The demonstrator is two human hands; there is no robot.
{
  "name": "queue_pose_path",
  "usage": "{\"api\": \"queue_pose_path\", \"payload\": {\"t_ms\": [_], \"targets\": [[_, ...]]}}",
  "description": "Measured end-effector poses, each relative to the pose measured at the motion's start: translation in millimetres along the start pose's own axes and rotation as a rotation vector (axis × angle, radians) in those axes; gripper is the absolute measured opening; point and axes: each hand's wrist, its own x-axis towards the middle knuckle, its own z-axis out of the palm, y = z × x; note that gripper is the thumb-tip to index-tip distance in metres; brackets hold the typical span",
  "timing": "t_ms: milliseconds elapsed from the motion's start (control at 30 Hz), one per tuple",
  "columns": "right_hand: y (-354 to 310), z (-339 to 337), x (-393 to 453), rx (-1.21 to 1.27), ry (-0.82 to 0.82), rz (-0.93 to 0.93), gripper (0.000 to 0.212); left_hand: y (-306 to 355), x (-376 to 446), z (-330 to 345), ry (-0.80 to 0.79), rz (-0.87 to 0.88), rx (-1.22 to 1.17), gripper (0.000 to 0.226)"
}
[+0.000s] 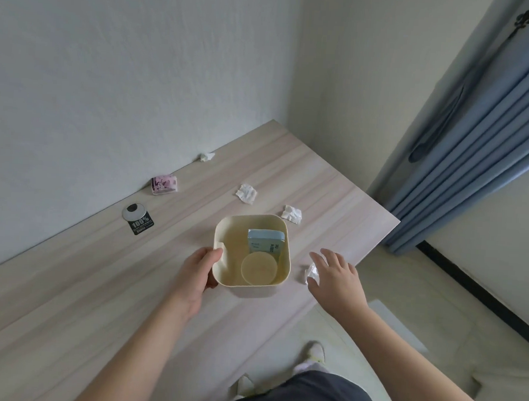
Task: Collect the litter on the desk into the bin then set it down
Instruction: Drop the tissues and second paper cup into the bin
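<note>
Our left hand (198, 269) grips the cream bin's (223, 244) near-left wall; a blue packet (265, 242) lies inside. Our right hand (334, 274), fingers spread, reaches over a crumpled tissue (306, 272) beside the bin. Farther across the desk (97, 283) lie two more tissues (246, 193) (291, 214), then a pink packet (164, 184) by the wall.

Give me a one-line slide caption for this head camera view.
Left hand grips the cream bin while the open right hand reaches a crumpled tissue.
</note>
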Motion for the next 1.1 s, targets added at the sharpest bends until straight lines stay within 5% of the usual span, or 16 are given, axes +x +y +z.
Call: {"api": "queue_pose_path", "payload": {"t_ms": [467, 667, 1100], "targets": [[46.0, 52.7, 102.3, -0.149, -0.494, -0.277, 0.068, 46.8, 59.5, 61.7, 0.199, 0.008, -0.183, 0.009], [53.4, 66.4, 135.8, -0.031, -0.492, -0.305, 0.025, 54.2, 75.9, 67.6, 0.279, 0.008, -0.244, 0.009], [45.4, 25.0, 244.2, 0.145, -0.257, -0.341, 0.011, 57.7, 76.3, 68.3, 0.374, 0.074, -0.266, 0.014]]}}
